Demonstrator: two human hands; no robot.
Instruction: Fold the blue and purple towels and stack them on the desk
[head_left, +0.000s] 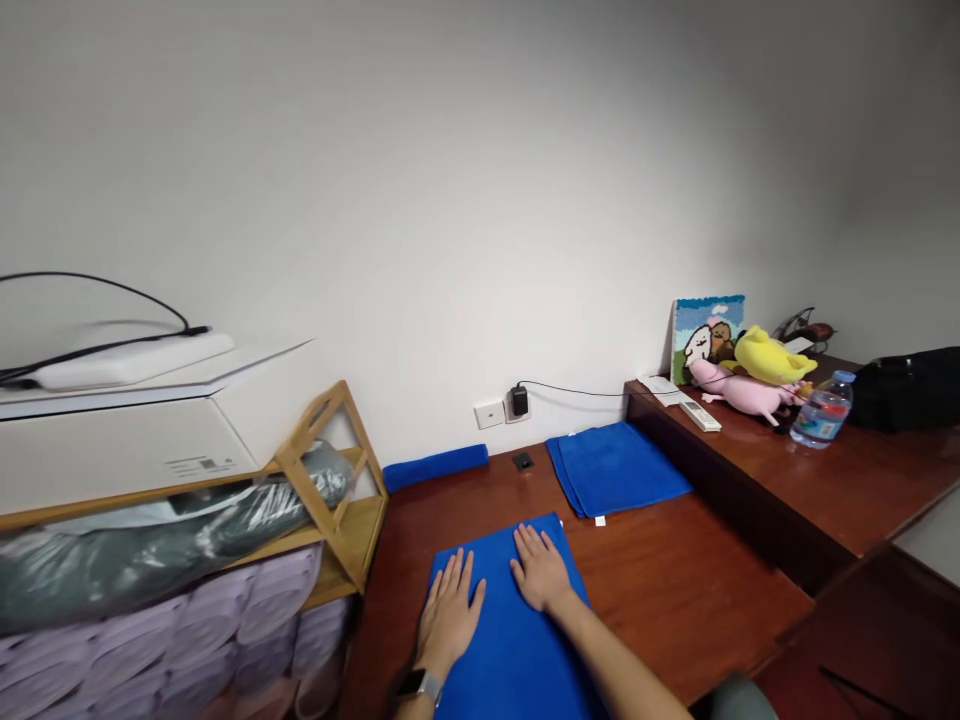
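Observation:
A blue cloth towel (499, 630) lies spread flat on the brown wooden desk (637, 575), running off the bottom of the view. My left hand (451, 612) rests palm down near its left edge, fingers stretched out, a watch on the wrist. Close to the far right corner, my right hand (540, 567) also presses flat on the cloth with its fingers extended. Behind it, against the wall, are a stack of folded blue towels (626, 468) with a white tag and a rolled blue towel (436, 467).
At left, a wooden shelf (330, 480) holds a white box (127, 440) and lilac containers (210, 625). A charger (519, 401) sits in the wall socket. The raised desk section (832, 495) at right carries plush toys (742, 388), a water bottle (823, 410) and a remote (700, 415).

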